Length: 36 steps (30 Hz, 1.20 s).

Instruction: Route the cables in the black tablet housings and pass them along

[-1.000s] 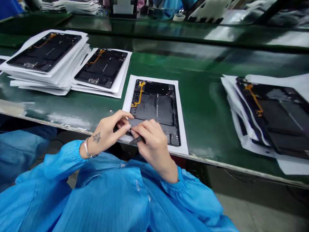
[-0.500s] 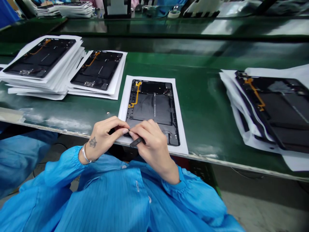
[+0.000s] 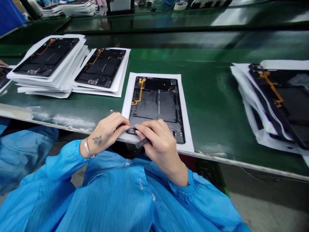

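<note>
A black tablet rear housing (image 3: 156,106) with an orange flex cable (image 3: 141,91) lies on a white paper sheet (image 3: 126,112), near the bench's front edge. Both hands work at its lower end. My left hand (image 3: 107,130), with a silver bangle on the wrist, pinches the housing's lower left edge with its fingertips. My right hand (image 3: 160,145) grips a dark slim tool (image 3: 142,143) just below the housing's bottom edge. The tool's tip is hidden under my fingers. My blue sleeves fill the bottom of the view.
Stacked housings on paper sheets (image 3: 45,58) (image 3: 101,67) sit to the left, with another stack (image 3: 272,103) at right. Another person's hand (image 3: 2,62) shows at the far left edge. A second green bench (image 3: 154,22) stands behind, holding paper stacks and a tape roll (image 3: 180,5).
The view has shifted slightly, so the housing sits further right in the frame. Another person's hand has appeared at far left. My hands remain at the housing's lower end.
</note>
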Available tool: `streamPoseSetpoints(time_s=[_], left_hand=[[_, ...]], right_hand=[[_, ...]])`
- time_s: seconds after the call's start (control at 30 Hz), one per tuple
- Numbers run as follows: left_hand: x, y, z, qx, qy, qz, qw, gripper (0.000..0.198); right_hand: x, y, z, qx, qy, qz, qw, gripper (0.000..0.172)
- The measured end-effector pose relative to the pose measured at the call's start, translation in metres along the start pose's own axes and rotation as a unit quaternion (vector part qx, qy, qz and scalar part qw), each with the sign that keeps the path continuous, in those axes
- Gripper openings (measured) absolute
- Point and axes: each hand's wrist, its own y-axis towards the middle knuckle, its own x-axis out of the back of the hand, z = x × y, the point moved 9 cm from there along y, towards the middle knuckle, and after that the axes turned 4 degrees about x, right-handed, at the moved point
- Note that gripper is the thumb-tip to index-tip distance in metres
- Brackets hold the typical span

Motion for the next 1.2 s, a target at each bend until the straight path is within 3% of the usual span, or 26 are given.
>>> streamPoseSetpoints(time_s=[0.17,0.63,0.93,1.07,1.2], left_hand=[[-0.005,-0.003,-0.003,-0.056,0.075,0.026,0.995,0.008],[-0.012,-0.001,-0.008,-0.129,0.212,0.089,0.965,0.015],[-0.001,-0.026,0.0,-0.07,0.157,0.017,0.985,0.027],[-0.004,-0.032,-0.006,-0.094,0.18,0.02,0.979,0.032],[-0.006,-0.03,-0.023,-0.149,0.258,0.021,0.954,0.03]], right_hand=[[-0.008,-0.005,0.007,0.043,-0.017,0.056,0.997,0.024],[-0.02,-0.002,0.015,0.081,-0.119,0.097,0.985,0.026],[-0.022,-0.005,0.019,0.11,-0.139,0.111,0.978,0.029],[-0.023,-0.004,0.02,0.112,-0.128,0.11,0.979,0.029],[-0.019,-0.002,0.015,0.08,-0.08,0.091,0.989,0.029]])
